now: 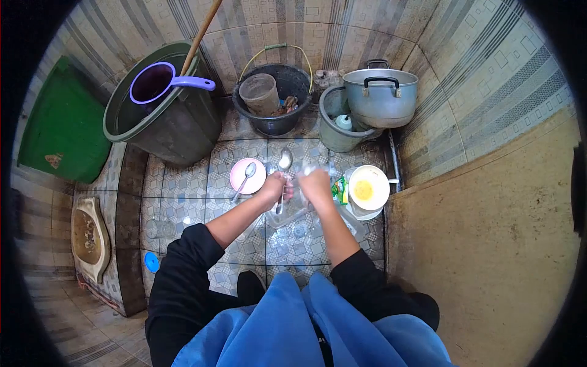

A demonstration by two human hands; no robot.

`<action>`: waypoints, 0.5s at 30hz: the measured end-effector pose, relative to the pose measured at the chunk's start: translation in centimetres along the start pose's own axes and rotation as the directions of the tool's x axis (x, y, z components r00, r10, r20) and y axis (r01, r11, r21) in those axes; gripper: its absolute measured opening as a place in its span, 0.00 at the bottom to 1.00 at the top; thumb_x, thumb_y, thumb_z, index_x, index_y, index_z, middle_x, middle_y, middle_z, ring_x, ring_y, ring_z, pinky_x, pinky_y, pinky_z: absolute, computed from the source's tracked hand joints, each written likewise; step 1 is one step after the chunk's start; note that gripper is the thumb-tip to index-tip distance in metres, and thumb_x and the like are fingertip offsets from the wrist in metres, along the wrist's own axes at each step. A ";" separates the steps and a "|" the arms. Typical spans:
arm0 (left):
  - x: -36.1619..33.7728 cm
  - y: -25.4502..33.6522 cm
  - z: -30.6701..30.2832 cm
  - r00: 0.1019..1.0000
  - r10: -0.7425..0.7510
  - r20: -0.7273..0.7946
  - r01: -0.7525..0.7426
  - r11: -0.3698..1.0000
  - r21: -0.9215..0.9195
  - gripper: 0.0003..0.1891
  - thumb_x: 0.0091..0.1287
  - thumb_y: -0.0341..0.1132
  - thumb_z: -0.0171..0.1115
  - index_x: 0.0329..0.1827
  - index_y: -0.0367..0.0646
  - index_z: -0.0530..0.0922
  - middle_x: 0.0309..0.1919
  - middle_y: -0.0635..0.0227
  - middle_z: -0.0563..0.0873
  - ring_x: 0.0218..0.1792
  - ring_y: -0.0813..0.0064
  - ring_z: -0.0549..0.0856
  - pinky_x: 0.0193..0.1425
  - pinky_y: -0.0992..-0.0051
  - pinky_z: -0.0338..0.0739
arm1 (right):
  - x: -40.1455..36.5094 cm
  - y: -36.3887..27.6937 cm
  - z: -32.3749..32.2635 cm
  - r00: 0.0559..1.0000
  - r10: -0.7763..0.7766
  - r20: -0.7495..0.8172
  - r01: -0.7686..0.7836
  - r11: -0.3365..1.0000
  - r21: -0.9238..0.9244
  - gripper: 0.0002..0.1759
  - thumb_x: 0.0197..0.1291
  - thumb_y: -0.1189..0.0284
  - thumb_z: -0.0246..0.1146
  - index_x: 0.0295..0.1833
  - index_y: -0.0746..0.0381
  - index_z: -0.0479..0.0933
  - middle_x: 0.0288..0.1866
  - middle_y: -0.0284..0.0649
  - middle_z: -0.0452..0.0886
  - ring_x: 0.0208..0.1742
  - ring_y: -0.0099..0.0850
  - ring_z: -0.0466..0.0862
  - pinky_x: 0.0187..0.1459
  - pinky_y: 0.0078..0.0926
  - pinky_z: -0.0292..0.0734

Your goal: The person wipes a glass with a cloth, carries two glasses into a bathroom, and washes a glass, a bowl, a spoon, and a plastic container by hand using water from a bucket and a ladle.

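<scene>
My left hand [277, 188] is closed around the handle of a metal spoon [285, 159], whose bowl points away from me. Beside it, my right hand [315, 185] is curled and blurred; something whitish shows at its fingertips, too smeared to name. Under both hands lies a clear plastic container [279, 218]. To the left, a second spoon [247, 177] rests across a pink bowl [257, 183]. On the right, a green packet [340, 191] stands by a white bowl [380, 200] with yellow liquid in it.
A large bin [183, 131] with a purple dipper [194, 82] stands back left. Behind the hands are a black bucket [272, 125] and a grey-green bucket [340, 140] with a metal pot [382, 101] on top. Glasses [160, 228] and a blue lid [151, 262] lie at left.
</scene>
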State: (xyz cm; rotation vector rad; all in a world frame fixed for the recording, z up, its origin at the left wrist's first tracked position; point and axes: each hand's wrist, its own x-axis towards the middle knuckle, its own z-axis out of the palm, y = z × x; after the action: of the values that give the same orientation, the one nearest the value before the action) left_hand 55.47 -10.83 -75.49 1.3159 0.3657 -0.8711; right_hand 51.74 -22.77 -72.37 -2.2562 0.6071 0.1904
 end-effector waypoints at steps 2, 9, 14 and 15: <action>-0.3 -0.2 -0.2 0.967 0.169 0.190 -0.244 0.828 0.505 0.07 0.63 0.33 0.41 0.36 0.42 0.68 0.24 0.68 0.75 0.21 0.77 0.76 0.27 0.76 0.74 | 1.7 0.7 0.3 0.801 -0.309 -0.513 0.405 0.910 0.085 0.19 0.48 0.64 0.56 0.37 0.70 0.72 0.35 0.56 0.74 0.39 0.52 0.74 0.40 0.41 0.70; -4.3 -1.9 2.4 0.834 0.442 0.330 -0.493 0.327 0.806 0.10 0.60 0.32 0.45 0.30 0.34 0.73 0.23 0.56 0.80 0.25 0.62 0.79 0.34 0.67 0.71 | 1.0 2.2 2.0 0.920 -0.154 -0.361 0.191 0.979 0.071 0.20 0.52 0.58 0.54 0.25 0.66 0.76 0.23 0.53 0.76 0.28 0.49 0.77 0.31 0.40 0.70; -3.6 -2.7 1.2 0.821 0.432 0.375 -0.559 0.470 0.683 0.11 0.63 0.35 0.43 0.34 0.37 0.73 0.20 0.66 0.80 0.21 0.74 0.77 0.27 0.75 0.70 | 1.9 3.3 1.8 0.829 -0.143 -0.541 0.239 0.965 0.111 0.24 0.51 0.59 0.56 0.15 0.70 0.74 0.14 0.53 0.72 0.20 0.49 0.76 0.25 0.40 0.69; -4.0 -1.9 1.3 0.822 0.428 0.376 -0.558 0.470 0.684 0.11 0.63 0.35 0.43 0.34 0.37 0.73 0.20 0.66 0.80 0.21 0.74 0.77 0.27 0.75 0.70 | 2.7 3.7 1.6 0.862 0.003 -0.507 0.074 0.988 0.132 0.19 0.54 0.62 0.52 0.23 0.68 0.75 0.19 0.51 0.76 0.22 0.46 0.77 0.27 0.40 0.71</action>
State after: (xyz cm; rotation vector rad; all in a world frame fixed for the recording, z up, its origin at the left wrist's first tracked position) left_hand 51.19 -10.66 -73.77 2.0001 -0.6115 -0.6103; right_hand 52.37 -24.74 -76.77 -2.1695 0.8195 -0.4732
